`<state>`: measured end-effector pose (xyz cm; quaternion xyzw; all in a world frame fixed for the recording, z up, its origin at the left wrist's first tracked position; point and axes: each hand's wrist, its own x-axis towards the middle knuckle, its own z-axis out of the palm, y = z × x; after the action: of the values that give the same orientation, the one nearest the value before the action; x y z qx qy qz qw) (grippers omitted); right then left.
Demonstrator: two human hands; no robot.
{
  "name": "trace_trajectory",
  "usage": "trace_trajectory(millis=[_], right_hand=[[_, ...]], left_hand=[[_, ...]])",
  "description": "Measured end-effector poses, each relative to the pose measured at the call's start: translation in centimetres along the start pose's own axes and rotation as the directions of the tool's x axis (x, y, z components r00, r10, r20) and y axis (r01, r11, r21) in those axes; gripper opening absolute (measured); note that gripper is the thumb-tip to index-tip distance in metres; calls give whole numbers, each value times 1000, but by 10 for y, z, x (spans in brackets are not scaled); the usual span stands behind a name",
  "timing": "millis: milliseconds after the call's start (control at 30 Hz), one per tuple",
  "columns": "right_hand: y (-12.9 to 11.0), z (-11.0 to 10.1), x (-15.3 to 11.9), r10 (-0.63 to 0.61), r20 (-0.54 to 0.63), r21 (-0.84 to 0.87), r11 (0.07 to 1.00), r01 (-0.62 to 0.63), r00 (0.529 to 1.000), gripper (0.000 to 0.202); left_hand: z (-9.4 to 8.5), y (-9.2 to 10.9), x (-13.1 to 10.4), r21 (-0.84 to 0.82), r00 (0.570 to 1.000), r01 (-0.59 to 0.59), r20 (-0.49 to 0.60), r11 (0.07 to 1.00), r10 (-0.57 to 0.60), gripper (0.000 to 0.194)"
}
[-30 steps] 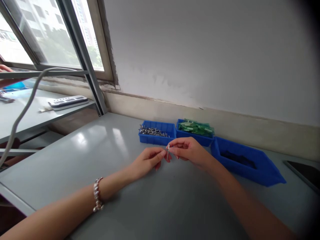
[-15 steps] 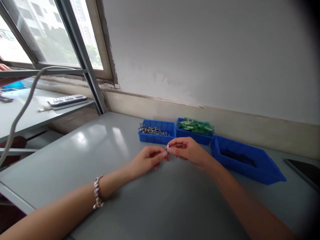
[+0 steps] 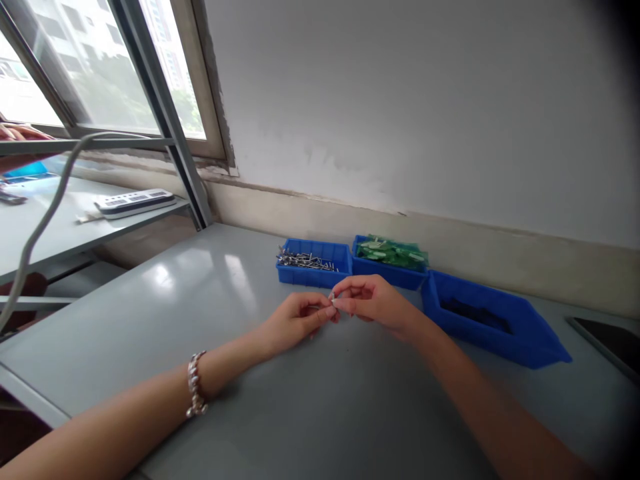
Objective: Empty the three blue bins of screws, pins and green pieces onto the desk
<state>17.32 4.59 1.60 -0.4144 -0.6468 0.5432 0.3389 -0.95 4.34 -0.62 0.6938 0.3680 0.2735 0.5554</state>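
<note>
My left hand [image 3: 300, 318] and my right hand [image 3: 373, 300] meet fingertip to fingertip over the grey table [image 3: 280, 407]. Between their pinched fingers is a small silvery metal piece [image 3: 333, 298], mostly covered by the fingertips. Just behind the hands stands a blue bin [image 3: 313, 277] with several thin metal parts [image 3: 310, 261]. Beside it a second blue bin [image 3: 390, 272] holds green plastic pieces [image 3: 393, 252].
A long blue bin [image 3: 525, 343] with dark contents lies to the right, then a dark flat object [image 3: 607, 343]. At left are a metal post [image 3: 187, 177], a cable [image 3: 50, 213], a power strip [image 3: 137, 203] and another person's hand [image 3: 23, 132].
The small metal piece has turned or sunk between my fingers and shows less. The other person's hand at far left has moved further right into view.
</note>
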Motion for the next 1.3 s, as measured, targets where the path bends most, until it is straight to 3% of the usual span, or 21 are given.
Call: trace_trajectory(millis=[200,500,667,800,1067,1200,1300], right_hand=[[2,-1,1,-24,18,6,1000,24,1000,13],[-2,-2,-2,-37,71,-8,999,38,997,15],[-3,0,-2,-44,97,-25,999,46,994,18],[-2,6,-1,-53,26,-16,998,54,998,22],[-6,26,2,-104,-127,51,992,111,986,26],[-10,30,9,-191,-250,16,979,202,949,23],[-22,25,27,-281,-355,-75,959,272,892,22]], left_hand=[[0,-6,2,14,999,-47,-11,999,47,40],[-1,-9,1,156,964,-224,-111,962,243,30],[-5,-11,2,207,945,-213,-203,955,255,31],[-5,-14,3,215,928,-197,-274,957,253,32],[-6,-9,2,100,917,-248,-296,964,267,36],[-6,-7,3,34,922,-248,-299,968,247,36],[-6,-7,4,-2,915,-233,-339,972,218,33]])
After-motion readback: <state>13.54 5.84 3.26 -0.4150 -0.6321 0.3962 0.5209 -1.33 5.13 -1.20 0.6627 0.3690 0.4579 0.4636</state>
